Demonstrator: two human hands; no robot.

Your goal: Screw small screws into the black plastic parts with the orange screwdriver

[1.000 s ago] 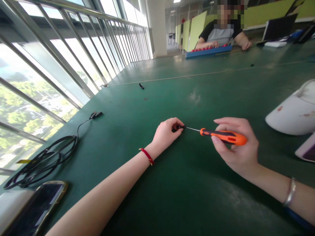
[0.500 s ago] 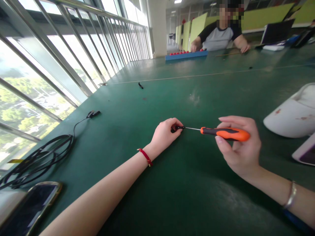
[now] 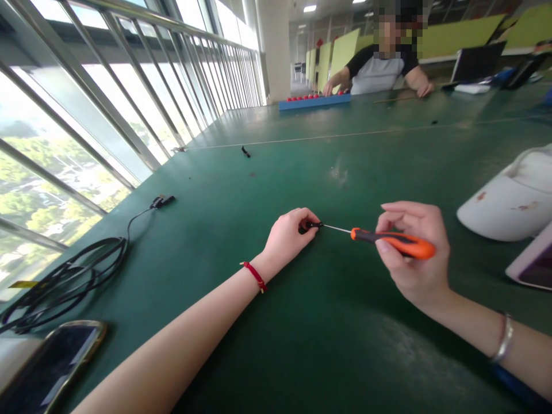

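Note:
Near the middle of the green table (image 3: pixel 302 322), my left hand (image 3: pixel 288 233) pinches a small black part (image 3: pixel 314 224); its kind is too small to make out, and the fingers cover some of it. My right hand (image 3: pixel 418 264) holds a screwdriver (image 3: pixel 401 242) with an orange and black handle, the thumb below the handle and the fingers behind and above it. The thin metal shaft points left, and its tip meets the right end of the black part.
At left lie a coiled black cable (image 3: pixel 86 270) and a phone (image 3: pixel 52 368), beside a railing (image 3: pixel 181 75). A white container (image 3: pixel 509 198) stands at right. Across the table a person (image 3: pixel 379 75) sits behind a blue tray (image 3: pixel 314 102) of red pieces. A small black piece (image 3: pixel 245 152) lies farther back.
The screwdriver's handle end has dipped slightly, and my right hand's fingers have shifted around it. My left hand stays nearly still with the black part. The view has turned a little.

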